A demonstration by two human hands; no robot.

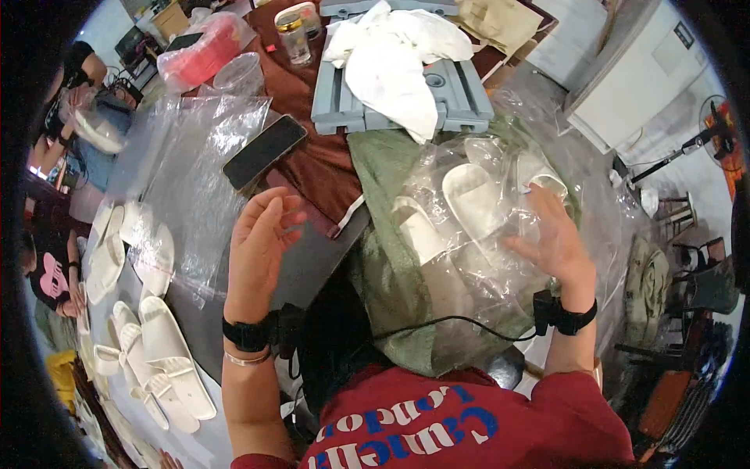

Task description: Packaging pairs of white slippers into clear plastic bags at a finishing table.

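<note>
My right hand (551, 238) rests on or just above clear plastic packaging, its fingers spread. Under that plastic lie several white slippers (473, 199), inside a green woven sack (383, 172) that hangs by the table. My left hand (269, 223) is raised over the table's dark edge, fingers loosely bent and apart, with nothing visible in it. Nearest to it are a black phone (264, 154) and a flat clear plastic bag (187, 156). More white slippers (176, 356) lie in overlapping rows on the table at the left.
A grey plastic platform (461, 98) bearing white cloth (398, 59) stands at the back. Beside it are a brown cloth (320, 172), a glass jar (294, 39) and a red bagged bundle (205, 51). Other people work at the left. A black cable (453, 319) runs from my right wrist.
</note>
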